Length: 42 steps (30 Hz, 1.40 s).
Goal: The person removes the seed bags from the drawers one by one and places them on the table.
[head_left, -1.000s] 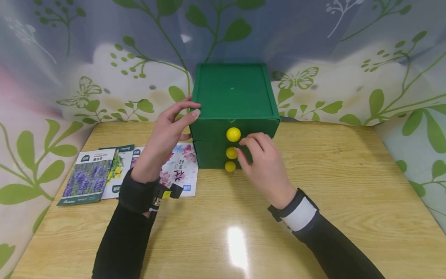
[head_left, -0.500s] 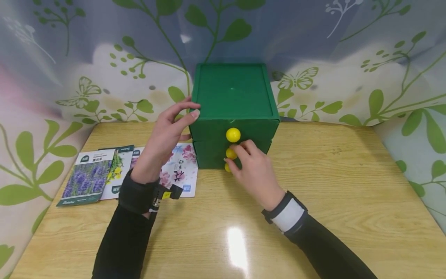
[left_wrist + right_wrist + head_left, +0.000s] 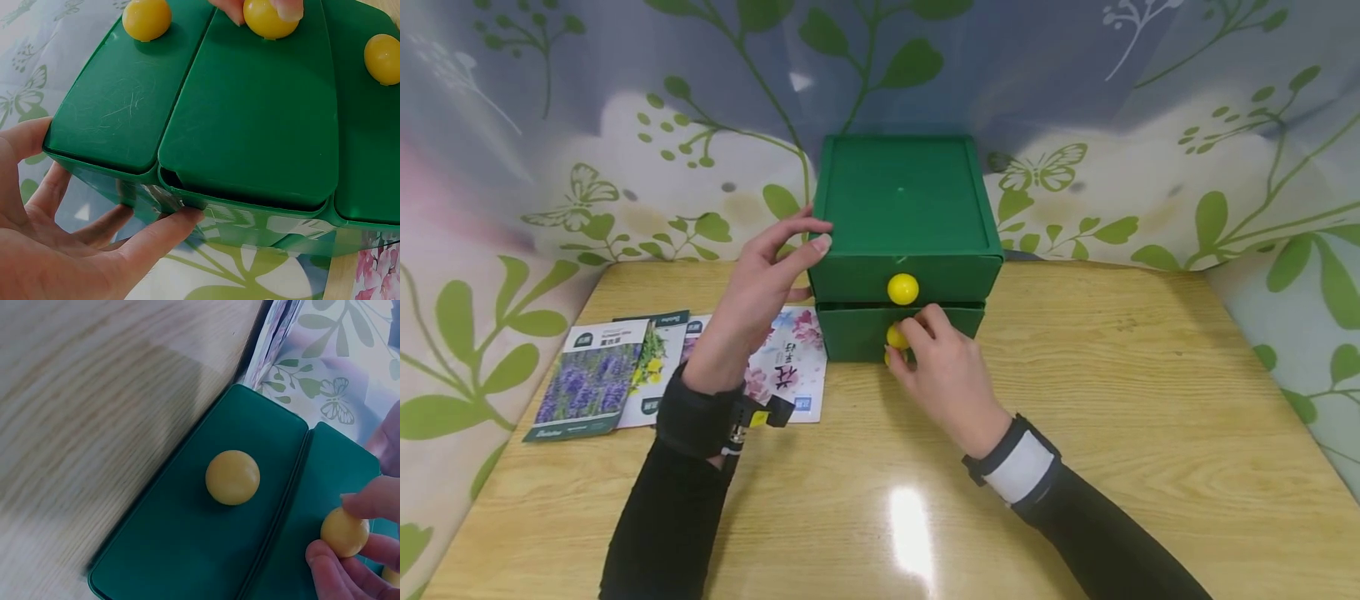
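Observation:
A green cabinet with three stacked drawers and round yellow knobs stands against the patterned cloth. The middle drawer sits slightly out from its neighbours, with a dark gap along its top edge. My right hand pinches the middle knob between thumb and fingers. Above it, the top knob is untouched; the bottom knob is partly hidden by the hand in the head view. My left hand rests with spread fingers against the cabinet's left side, fingertips at its upper edge.
Several flower-printed packets, among them a lavender packet and a pink blossom one, lie left of the cabinet under the left forearm. The wooden table extends to the right. Floral cloth hangs behind.
The right hand has gone from beside the upper knobs down to the middle knob and taken hold of it. The middle drawer has come slightly outward. The left hand stays put.

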Tool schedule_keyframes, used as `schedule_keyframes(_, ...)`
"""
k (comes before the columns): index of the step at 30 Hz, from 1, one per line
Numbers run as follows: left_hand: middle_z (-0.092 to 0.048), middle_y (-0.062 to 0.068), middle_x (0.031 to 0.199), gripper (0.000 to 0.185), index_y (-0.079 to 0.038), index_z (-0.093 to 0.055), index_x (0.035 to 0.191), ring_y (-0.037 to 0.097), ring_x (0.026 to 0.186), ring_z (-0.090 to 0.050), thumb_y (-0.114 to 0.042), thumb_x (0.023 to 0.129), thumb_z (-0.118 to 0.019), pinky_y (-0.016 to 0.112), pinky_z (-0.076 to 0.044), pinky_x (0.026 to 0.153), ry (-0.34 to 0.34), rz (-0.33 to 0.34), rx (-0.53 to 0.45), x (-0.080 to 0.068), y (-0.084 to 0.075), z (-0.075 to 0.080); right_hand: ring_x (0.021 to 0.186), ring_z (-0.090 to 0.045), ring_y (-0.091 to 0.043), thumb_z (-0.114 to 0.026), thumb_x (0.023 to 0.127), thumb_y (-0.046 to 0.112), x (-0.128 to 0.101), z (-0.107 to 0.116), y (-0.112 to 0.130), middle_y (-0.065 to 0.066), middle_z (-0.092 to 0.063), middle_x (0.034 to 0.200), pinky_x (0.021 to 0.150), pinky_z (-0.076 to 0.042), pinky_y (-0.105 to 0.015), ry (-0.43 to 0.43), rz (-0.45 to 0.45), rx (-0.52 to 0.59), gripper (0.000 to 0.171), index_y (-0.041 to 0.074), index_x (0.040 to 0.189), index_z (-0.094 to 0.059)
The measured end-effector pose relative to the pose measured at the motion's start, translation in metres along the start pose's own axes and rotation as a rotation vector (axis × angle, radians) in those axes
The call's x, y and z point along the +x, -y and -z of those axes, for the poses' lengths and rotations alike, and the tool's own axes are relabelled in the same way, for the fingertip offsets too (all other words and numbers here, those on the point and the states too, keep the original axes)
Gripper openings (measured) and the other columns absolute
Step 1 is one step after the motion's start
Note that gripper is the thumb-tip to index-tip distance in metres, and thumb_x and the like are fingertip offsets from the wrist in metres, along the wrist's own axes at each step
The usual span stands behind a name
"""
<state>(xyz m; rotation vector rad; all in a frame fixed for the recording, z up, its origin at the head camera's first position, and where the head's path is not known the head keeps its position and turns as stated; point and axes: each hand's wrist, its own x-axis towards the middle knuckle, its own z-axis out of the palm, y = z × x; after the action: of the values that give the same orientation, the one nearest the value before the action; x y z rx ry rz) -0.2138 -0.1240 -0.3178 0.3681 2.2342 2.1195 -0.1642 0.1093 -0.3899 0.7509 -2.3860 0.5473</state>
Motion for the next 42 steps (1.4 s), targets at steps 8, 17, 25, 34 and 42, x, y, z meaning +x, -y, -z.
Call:
schedule_keyframes(8, -0.026, -0.009, 0.161, 0.033, -0.016, -0.063, 0.129, 0.023, 0.142, -0.035, -0.031, 0.1, -0.063, 0.062, -0.044, 0.095, -0.003, 0.0, -0.004, -0.001, 0.0, 0.0, 0.054, -0.052, -0.012, -0.082, 0.081, 0.014, -0.006, 0.003, 0.007, -0.007, -0.049, 0.089, 0.049, -0.045, -0.02, 0.019, -0.02, 0.006, 0.023, 0.004, 0.095, -0.067)
schedule_keyframes(17, -0.028, -0.01, 0.161, 0.036, -0.011, -0.061, 0.132, 0.023, 0.142, -0.036, -0.029, 0.1, -0.062, 0.062, -0.043, 0.096, -0.001, -0.001, 0.002, 0.0, 0.0, 0.0, 0.052, -0.05, -0.012, -0.081, 0.082, 0.015, -0.016, 0.01, 0.015, -0.006, -0.049, 0.089, 0.046, -0.042, -0.02, 0.009, 0.002, 0.002, 0.022, 0.005, 0.096, -0.067)
schedule_keyframes(25, -0.028, -0.01, 0.161, 0.036, -0.011, -0.061, 0.132, 0.025, 0.143, -0.035, -0.029, 0.1, -0.062, 0.064, -0.042, 0.097, 0.001, -0.003, 0.002, -0.001, -0.001, 0.0, 0.053, -0.049, -0.011, -0.083, 0.081, 0.016, -0.03, 0.019, 0.024, -0.006, -0.05, 0.088, 0.044, -0.039, -0.019, 0.012, 0.018, 0.015, 0.023, 0.005, 0.094, -0.068)
schedule_keyframes(34, -0.028, -0.009, 0.161, 0.035, -0.012, -0.062, 0.131, 0.024, 0.142, -0.036, -0.029, 0.1, -0.062, 0.064, -0.042, 0.096, -0.006, -0.006, -0.003, -0.001, 0.001, 0.0, 0.055, -0.049, -0.009, -0.085, 0.078, 0.015, -0.042, 0.025, 0.034, -0.004, -0.052, 0.088, 0.044, -0.039, -0.016, 0.018, 0.034, 0.032, 0.024, 0.006, 0.094, -0.068)
schedule_keyframes(42, -0.027, -0.009, 0.161, 0.036, -0.011, -0.061, 0.132, 0.025, 0.143, -0.035, -0.029, 0.1, -0.062, 0.065, -0.042, 0.097, 0.004, -0.007, -0.002, 0.0, 0.001, 0.001, 0.053, -0.049, -0.008, -0.086, 0.076, 0.015, -0.053, 0.031, 0.039, -0.005, -0.053, 0.087, 0.044, -0.039, -0.014, -0.004, 0.065, 0.042, 0.026, 0.006, 0.092, -0.068)
